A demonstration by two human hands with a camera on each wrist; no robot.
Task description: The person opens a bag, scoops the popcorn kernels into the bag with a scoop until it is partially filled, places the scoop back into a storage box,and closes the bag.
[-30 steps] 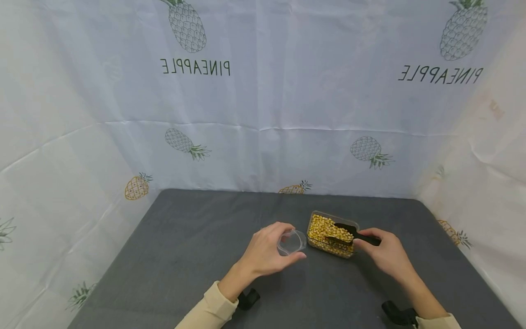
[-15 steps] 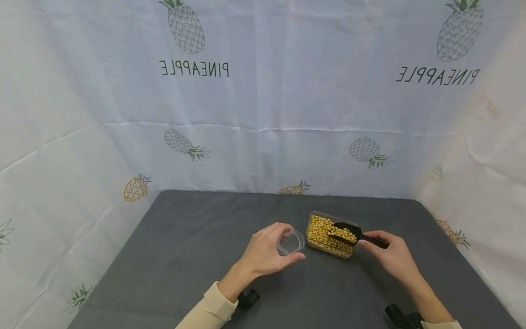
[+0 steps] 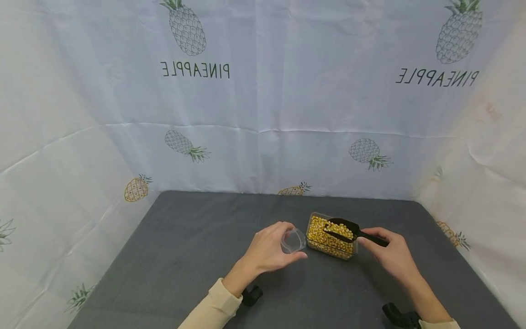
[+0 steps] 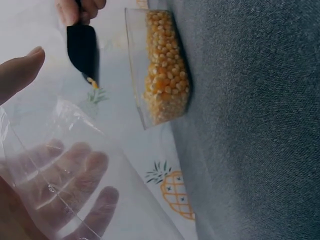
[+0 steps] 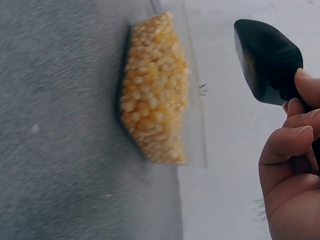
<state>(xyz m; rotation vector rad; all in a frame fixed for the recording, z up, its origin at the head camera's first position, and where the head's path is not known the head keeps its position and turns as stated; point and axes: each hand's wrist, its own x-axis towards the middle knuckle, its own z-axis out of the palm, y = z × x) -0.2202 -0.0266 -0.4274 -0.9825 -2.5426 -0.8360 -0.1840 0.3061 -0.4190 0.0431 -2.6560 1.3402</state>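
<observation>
Gripping black scoop (image 4: 83, 50) in right hand (image 3: 388, 250) and clear cup (image 3: 293, 241) in left hand (image 3: 267, 247), now lifting kernels (image 3: 340, 230) above the box (image 4: 136, 60), apparently completing a scoopful.

The right hand (image 3: 390, 251) holds a black scoop (image 5: 270, 62) of yellow corn (image 3: 342, 230) over a clear box (image 4: 139, 55). The left hand (image 3: 268, 249) holds a see-through container (image 3: 293, 241).

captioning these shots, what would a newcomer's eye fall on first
Probably the bright yellow corn kernels in the clear rectangular box, right of centre on the dark grey table. Next, the black scoop held over them by the right hand. Then the clear plastic cup in the left hand, and mirrored PINEAPPLE lettering on the pale fabric backdrop.
</observation>
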